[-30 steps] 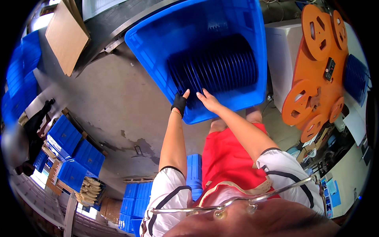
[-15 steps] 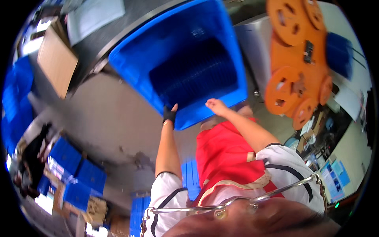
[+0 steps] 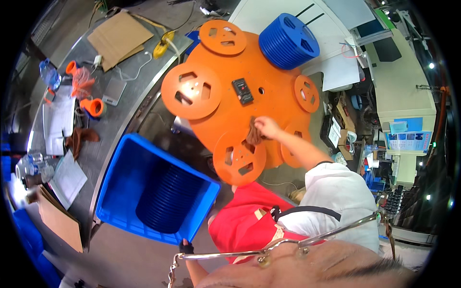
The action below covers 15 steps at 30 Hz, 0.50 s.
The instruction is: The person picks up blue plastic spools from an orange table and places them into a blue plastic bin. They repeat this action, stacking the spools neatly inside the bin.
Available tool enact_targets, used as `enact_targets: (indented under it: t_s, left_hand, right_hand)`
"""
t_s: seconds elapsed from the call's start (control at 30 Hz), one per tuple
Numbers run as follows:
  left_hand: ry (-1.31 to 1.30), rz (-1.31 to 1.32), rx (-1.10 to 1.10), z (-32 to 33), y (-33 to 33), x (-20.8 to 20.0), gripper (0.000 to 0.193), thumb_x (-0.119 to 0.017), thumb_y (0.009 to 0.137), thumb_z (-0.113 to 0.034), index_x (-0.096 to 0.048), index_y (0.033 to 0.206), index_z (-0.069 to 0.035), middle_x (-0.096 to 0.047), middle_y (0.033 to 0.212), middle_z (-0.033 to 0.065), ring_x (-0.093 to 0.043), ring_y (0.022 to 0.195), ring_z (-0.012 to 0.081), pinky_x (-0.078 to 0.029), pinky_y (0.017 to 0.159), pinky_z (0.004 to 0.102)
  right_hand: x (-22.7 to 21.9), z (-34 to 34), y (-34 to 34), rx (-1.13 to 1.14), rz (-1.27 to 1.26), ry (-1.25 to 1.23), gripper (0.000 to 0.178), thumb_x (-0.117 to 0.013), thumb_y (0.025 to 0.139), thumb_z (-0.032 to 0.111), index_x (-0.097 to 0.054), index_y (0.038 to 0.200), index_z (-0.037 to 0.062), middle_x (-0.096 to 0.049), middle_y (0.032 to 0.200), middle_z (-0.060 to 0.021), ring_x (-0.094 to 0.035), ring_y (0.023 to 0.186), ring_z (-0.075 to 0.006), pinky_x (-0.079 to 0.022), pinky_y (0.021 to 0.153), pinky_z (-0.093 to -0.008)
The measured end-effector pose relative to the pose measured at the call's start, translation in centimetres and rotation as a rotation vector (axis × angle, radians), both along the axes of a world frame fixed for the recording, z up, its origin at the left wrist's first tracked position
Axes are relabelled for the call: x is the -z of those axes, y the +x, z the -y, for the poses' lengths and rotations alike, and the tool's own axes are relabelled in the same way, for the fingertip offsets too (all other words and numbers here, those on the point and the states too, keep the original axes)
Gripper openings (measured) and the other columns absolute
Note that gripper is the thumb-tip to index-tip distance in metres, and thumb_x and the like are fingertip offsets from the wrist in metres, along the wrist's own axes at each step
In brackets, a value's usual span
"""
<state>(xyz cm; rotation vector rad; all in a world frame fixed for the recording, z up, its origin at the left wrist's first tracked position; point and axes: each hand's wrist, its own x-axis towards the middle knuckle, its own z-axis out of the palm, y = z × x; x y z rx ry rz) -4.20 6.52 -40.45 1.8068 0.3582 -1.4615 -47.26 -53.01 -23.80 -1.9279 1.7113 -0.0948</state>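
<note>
The orange table (image 3: 276, 103) carries a blue stack (image 3: 285, 43) of ribbed discs at its far right edge. The blue bin (image 3: 120, 185) sits to its near left, holding a row of dark blue discs (image 3: 168, 201) against its lower right wall. Judged by this layout, loading of the bin is done at least in part; what is left cannot be determined. A brown cloth (image 3: 254, 136) hangs over the table's near side, unreleased, its top pinched in the right hand's (image 3: 268, 127) fingers. The gloved left hand (image 3: 186, 246) is at the bin's near corner; its grip cannot be told.
</note>
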Motion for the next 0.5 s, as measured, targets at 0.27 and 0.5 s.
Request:
enact_targets:
  t_s: [0.27, 0.5]
  left_hand:
    - [0.308, 0.025, 0.044, 3.6, -3.0, -12.6, 0.025, -0.061, 0.085, -0.034, -0.057, 0.084, -0.01, -0.05, 0.061, 0.0009, -0.049, 0.053, 0.0129, -0.038, 0.046, 0.0282]
    - [0.438, 0.147, 0.072, 7.8, -5.8, -18.6, 0.023, -0.059, 0.086, -0.031, -0.057, 0.09, -0.008, -0.054, 0.067, 0.0028, -0.051, 0.058, 0.0143, -0.041, 0.05, 0.0292]
  right_hand:
    - [-8.6, 21.8, -18.8, 0.263, -0.372, -0.451, 0.058, -0.071, 0.075, 0.025, -0.048, 0.123, 0.0015, -0.043, 0.131, -0.0187, -0.042, 0.121, -0.0342, -0.037, 0.1, -0.0404]
    - [-11.8, 33.3, -22.1, 0.23, -0.643, -0.236, 0.08, -0.077, 0.068, 0.034, -0.042, 0.133, 0.0033, -0.044, 0.135, -0.0159, -0.038, 0.128, -0.0278, -0.035, 0.101, -0.0412]
